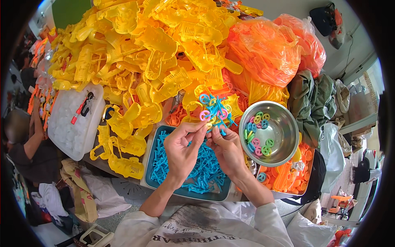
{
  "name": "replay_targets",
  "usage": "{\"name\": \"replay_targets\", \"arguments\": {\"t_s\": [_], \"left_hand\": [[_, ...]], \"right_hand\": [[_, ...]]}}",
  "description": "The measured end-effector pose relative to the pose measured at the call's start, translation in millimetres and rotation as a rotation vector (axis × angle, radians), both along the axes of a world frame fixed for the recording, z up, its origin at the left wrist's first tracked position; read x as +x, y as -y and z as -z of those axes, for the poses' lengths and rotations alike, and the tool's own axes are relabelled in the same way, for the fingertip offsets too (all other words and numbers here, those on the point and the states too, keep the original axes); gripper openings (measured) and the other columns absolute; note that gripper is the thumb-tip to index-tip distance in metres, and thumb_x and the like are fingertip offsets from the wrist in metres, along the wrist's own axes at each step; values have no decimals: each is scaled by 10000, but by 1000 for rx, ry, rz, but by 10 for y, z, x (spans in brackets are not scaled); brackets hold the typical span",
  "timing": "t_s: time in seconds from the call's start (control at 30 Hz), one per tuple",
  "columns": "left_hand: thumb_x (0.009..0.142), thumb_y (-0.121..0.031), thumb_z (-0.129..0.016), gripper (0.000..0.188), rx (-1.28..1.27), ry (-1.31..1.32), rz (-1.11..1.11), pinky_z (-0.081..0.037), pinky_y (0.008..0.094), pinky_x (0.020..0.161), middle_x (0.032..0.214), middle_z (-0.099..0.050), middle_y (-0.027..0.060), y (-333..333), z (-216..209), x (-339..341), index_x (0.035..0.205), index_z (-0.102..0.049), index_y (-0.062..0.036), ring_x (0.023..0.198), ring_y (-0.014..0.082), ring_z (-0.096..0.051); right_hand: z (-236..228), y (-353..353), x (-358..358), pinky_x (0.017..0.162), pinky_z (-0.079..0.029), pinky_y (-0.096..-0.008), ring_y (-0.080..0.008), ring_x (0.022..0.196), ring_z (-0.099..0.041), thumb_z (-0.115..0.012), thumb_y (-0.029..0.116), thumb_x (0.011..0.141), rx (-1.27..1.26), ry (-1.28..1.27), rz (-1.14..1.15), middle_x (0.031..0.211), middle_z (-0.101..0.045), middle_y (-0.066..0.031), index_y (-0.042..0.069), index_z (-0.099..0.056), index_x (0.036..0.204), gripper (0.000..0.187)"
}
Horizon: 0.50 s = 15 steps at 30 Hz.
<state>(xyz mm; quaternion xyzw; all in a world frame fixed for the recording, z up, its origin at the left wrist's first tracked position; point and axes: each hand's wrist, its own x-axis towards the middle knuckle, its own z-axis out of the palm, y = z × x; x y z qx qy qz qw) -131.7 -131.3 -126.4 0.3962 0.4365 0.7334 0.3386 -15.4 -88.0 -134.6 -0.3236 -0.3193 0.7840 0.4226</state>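
Observation:
Above the blue tray, both my hands meet at a cluster of small blue plastic pieces (217, 108) with pink, yellow and blue spoked wheels on them. My left hand (183, 148) is closed in a pinch at the cluster's left side, its fingertips on a small wheel. Thumb and fingers of my right hand (228, 152) are pressed together around the lower blue pieces. Beneath my hands, the blue tray (205, 196) holds a heap of loose blue pieces (201, 171). To the right, a metal bowl (284, 136) contains several coloured wheels (258, 142).
A large pile of yellow plastic shells (164, 41) covers the table's far side. Orange plastic bags (265, 49) stand at far right. Orange parts (288, 173) fill a tray below the bowl. Left is a white tub (74, 131) with a red-handled tool (80, 111). A person (29, 136) sits far left.

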Motion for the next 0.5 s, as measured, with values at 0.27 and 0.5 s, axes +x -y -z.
{"name": "replay_targets", "arguments": {"t_s": [0.27,0.5], "left_hand": [[882,20,-653,90,-45,-22,-6,-502,244,845,961,-672,113,-36,96,-97,960,-625,57,908,110,-628],[916,-42,-637,140,-119,74,-4,-505,234,844,1011,-664,124,48,2,-204,1001,-609,66,941,118,-624]], "right_hand": [[-46,-27,1,760,-461,-265,-82,759,-555,-581,241,971,-333,-106,-130,797,-598,16,72,-641,924,186],[-41,-59,-20,704,-533,-289,-161,776,-664,-572,278,974,342,438,-340,893,-677,-104,-45,-586,1113,352]]}}
